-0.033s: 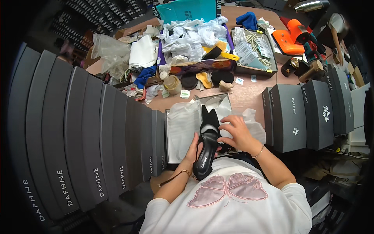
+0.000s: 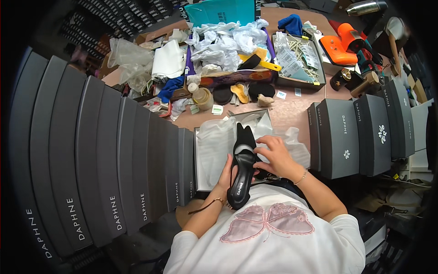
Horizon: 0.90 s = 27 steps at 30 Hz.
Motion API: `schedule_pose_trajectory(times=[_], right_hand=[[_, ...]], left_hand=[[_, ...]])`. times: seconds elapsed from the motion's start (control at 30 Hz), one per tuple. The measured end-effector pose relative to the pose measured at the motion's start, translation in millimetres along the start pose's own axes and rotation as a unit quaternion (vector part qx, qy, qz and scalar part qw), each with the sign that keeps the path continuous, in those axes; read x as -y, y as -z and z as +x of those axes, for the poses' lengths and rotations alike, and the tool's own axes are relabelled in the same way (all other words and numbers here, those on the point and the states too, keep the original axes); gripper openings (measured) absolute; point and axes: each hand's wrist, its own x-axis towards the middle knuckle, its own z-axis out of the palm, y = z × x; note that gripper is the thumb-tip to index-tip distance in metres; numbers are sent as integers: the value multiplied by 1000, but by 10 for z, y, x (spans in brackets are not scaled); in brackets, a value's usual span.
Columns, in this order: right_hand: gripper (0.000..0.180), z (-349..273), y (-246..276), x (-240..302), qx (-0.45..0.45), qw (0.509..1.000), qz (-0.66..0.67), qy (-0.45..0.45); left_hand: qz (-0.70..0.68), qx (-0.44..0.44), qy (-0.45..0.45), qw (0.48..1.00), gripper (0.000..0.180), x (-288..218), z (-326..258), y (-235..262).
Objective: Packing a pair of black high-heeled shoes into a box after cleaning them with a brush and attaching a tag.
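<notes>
A black pointed-toe shoe [image 2: 244, 170] is tilted in front of my chest, toe pointing away and heel end toward me. Two pointed tips show at its far end, so a second shoe may lie behind it; I cannot tell. My left hand [image 2: 224, 176] grips it from below and the left, thumb along its edge, with fingertips showing on the right side. At the shoe's right edge, my right hand [image 2: 276, 157] has bent, spread fingers, their tips at or very near it. Whitish stuffing shows inside the toe. Beneath lies an open shoebox [image 2: 196, 171] lined with white tissue paper [image 2: 214, 141].
Dark grey shoeboxes stand in a long row [image 2: 105, 160] on my left and a shorter one [image 2: 337, 137] on my right. Beyond are a box of crumpled paper [image 2: 223, 45], a glass bottle [image 2: 200, 97], black round pads [image 2: 261, 91] and an orange tool [image 2: 337, 49]. Another person [image 2: 393, 34] is at far right.
</notes>
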Motion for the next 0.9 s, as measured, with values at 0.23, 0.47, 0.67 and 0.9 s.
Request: schedule_pose_trajectory(times=[0.23,0.47,0.67,0.9], right_hand=[[14,186,-672,-206,25,993,-106,-54],[34,53,148,443,115,940,317,-46],[27,-33,-90,800,-31,981,182,-61],[22,-123,144,604,109,942,300,-101]], left_hand=[[47,-70,-49,995,78,248,128,-61],[-43,-125,-134,982,71,-217,-4,-168],[-140,-105,-157,972,75,-90,147,-3],[-177,-45,-59,982,73,121,253,142]])
